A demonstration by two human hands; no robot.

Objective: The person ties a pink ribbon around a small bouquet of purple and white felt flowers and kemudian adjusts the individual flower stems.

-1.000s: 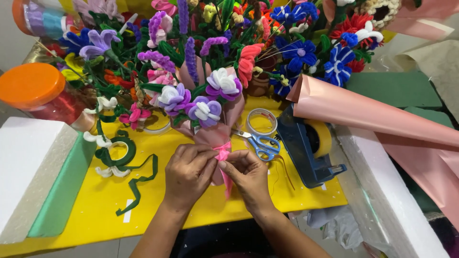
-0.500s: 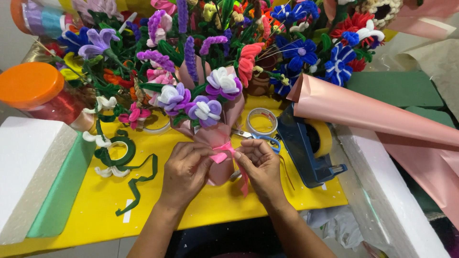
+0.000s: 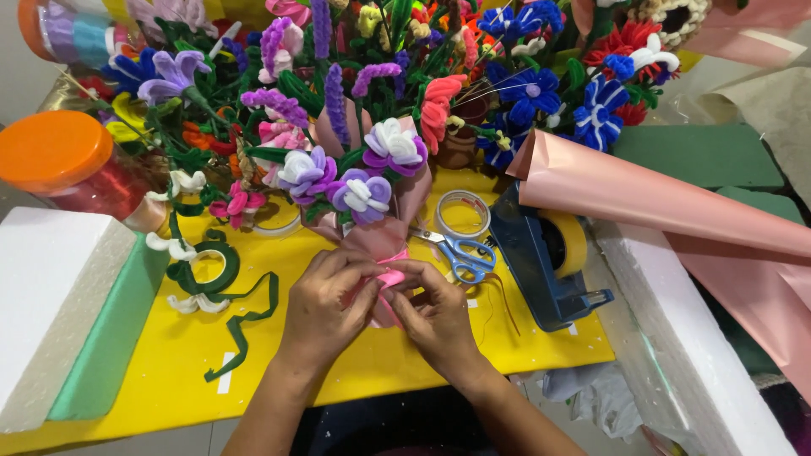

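A small bouquet [image 3: 365, 181] of purple and white pipe-cleaner flowers, wrapped in pink paper, lies on the yellow mat [image 3: 152, 355]. A pink ribbon [image 3: 390, 277] runs around its wrapped stem. My left hand [image 3: 325, 304] and my right hand [image 3: 431, 312] meet at the stem, and the fingers of both pinch the ribbon. Their fingers hide the lower part of the wrap.
Blue-handled scissors [image 3: 463, 253], a clear tape roll [image 3: 462, 213] and a dark blue tape dispenser [image 3: 545, 262] lie right of the hands. Green pipe-cleaner stems [image 3: 221, 291] lie left. Many colourful pipe-cleaner flowers [image 3: 524, 84] crowd the back. A pink paper roll [image 3: 667, 203], an orange-lidded jar [image 3: 63, 160] and white foam blocks [image 3: 42, 287] flank the mat.
Both hands have shifted slightly around the stem while working the pink ribbon, and its loose end is now tucked between the fingers. The bouquet stays in place.
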